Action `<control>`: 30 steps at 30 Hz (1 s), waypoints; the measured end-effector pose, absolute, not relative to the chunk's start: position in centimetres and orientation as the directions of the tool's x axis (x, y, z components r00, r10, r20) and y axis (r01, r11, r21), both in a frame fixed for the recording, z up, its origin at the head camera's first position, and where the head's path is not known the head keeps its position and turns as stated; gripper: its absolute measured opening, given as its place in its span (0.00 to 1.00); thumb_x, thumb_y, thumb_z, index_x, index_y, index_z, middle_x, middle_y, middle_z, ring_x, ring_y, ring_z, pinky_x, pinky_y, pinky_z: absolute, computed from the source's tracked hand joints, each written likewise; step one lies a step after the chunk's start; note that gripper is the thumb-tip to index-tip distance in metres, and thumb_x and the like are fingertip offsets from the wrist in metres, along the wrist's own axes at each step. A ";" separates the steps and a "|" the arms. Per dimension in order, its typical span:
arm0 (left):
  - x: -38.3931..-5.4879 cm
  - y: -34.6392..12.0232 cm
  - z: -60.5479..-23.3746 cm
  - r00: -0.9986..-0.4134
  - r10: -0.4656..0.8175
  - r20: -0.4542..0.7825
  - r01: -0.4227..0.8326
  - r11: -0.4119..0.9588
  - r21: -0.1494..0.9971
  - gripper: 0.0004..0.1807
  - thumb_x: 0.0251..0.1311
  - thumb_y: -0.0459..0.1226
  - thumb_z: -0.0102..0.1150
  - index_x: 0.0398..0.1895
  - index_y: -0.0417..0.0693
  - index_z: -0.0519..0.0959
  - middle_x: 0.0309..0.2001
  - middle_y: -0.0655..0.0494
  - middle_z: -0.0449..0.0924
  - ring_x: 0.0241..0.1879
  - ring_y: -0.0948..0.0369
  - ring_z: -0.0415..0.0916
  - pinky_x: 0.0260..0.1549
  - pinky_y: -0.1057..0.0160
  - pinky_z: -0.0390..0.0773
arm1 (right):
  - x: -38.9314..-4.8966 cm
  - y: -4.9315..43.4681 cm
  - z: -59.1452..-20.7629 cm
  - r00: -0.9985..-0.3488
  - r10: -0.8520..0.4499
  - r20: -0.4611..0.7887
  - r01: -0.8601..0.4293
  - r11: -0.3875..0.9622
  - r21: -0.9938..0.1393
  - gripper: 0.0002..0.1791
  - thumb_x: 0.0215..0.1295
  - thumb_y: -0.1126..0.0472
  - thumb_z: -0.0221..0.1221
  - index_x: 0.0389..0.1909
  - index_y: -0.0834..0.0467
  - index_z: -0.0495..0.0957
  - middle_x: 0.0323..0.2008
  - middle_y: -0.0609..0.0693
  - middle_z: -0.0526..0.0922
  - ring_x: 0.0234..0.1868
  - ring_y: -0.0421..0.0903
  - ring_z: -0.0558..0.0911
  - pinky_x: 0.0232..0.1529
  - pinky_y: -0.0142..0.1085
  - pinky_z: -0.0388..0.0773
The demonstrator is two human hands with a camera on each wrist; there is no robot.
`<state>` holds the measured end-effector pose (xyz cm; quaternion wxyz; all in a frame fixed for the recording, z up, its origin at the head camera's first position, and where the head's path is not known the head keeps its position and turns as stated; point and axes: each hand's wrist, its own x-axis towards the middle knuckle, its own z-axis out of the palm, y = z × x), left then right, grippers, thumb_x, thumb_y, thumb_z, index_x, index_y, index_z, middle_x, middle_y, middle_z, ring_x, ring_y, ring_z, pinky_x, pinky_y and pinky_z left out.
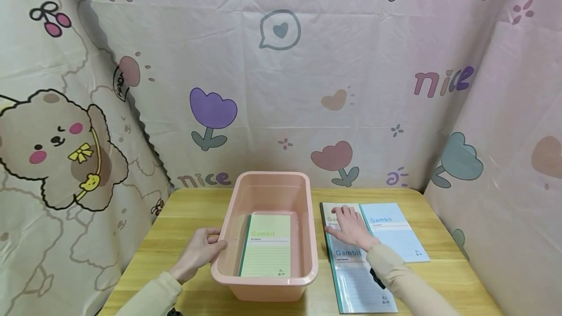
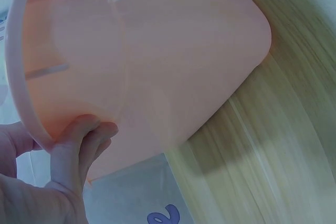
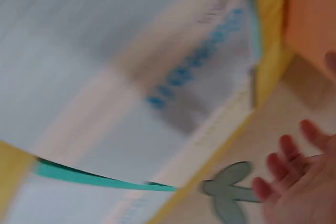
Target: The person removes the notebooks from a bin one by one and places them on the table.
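My left hand [image 1: 198,253] pinches the left rim of a pink plastic basin [image 1: 311,238], thumb on one side and fingers on the other, as the left wrist view also shows. Flat on the basin's floor is a green "Gambit" notebook [image 1: 269,252]. Over on the right, my right hand [image 1: 351,229] hovers above several notebooks with its fingers spread and nothing in them. Beneath it lie a blue notebook [image 1: 362,282] in front and a pale one [image 1: 328,210] with a dark spine, partly covered. Another blue notebook [image 1: 397,238] lies beside them.
All of this stands on a wooden table [image 1: 189,208]. A patterned curtain [image 1: 272,96] hangs close behind its back edge, and more cloth [image 1: 518,169] hangs along the sides. The basin's walls rise between the two hands.
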<state>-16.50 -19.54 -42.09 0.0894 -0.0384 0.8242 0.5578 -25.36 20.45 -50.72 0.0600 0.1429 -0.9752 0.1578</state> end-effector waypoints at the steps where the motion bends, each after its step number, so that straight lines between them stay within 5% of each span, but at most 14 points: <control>1: -16.5 -19.5 -42.1 -0.981 0.037 -0.190 -0.162 0.374 0.913 0.24 0.62 0.27 0.54 0.59 0.17 0.69 0.46 0.27 0.84 0.40 0.47 0.88 0.32 0.56 0.90 | -25.4 20.2 -50.0 -0.957 -0.246 0.152 -0.283 0.909 -0.307 0.30 0.65 0.46 0.62 0.59 0.63 0.73 0.49 0.59 0.75 0.51 0.57 0.72 0.52 0.53 0.72; 10: -16.5 -19.5 -42.1 -0.982 0.045 -0.182 -0.153 0.371 0.916 0.25 0.62 0.27 0.54 0.60 0.16 0.67 0.49 0.24 0.82 0.42 0.43 0.87 0.34 0.55 0.90 | -25.5 17.6 -43.9 -0.967 -0.211 0.145 -0.250 0.900 -0.356 0.29 0.72 0.46 0.53 0.62 0.65 0.71 0.57 0.65 0.75 0.58 0.62 0.73 0.58 0.59 0.72; 19: -16.5 -19.5 -42.2 -0.982 0.042 -0.183 -0.155 0.371 0.916 0.25 0.62 0.26 0.54 0.60 0.16 0.68 0.49 0.23 0.82 0.42 0.43 0.87 0.34 0.55 0.90 | -25.5 12.8 -39.8 -0.944 -0.309 0.114 -0.328 0.913 -0.242 0.33 0.70 0.43 0.55 0.63 0.64 0.69 0.49 0.61 0.74 0.50 0.56 0.71 0.50 0.48 0.72; 26: -16.6 -19.6 -42.3 -0.981 0.051 -0.188 -0.156 0.374 0.914 0.26 0.62 0.27 0.54 0.60 0.16 0.67 0.49 0.24 0.82 0.41 0.44 0.88 0.33 0.55 0.90 | -25.4 8.5 -37.8 -0.933 -0.360 0.025 -0.357 0.912 -0.201 0.38 0.69 0.39 0.55 0.67 0.64 0.66 0.61 0.63 0.72 0.60 0.58 0.70 0.55 0.50 0.73; 30: -16.7 -19.5 -42.2 -0.981 0.045 -0.188 -0.157 0.379 0.912 0.25 0.62 0.27 0.54 0.60 0.16 0.67 0.48 0.24 0.82 0.41 0.44 0.88 0.33 0.55 0.90 | -25.5 5.9 -37.2 -0.923 -0.385 -0.018 -0.378 0.913 -0.152 0.36 0.68 0.37 0.55 0.62 0.64 0.69 0.55 0.61 0.73 0.57 0.57 0.71 0.54 0.49 0.74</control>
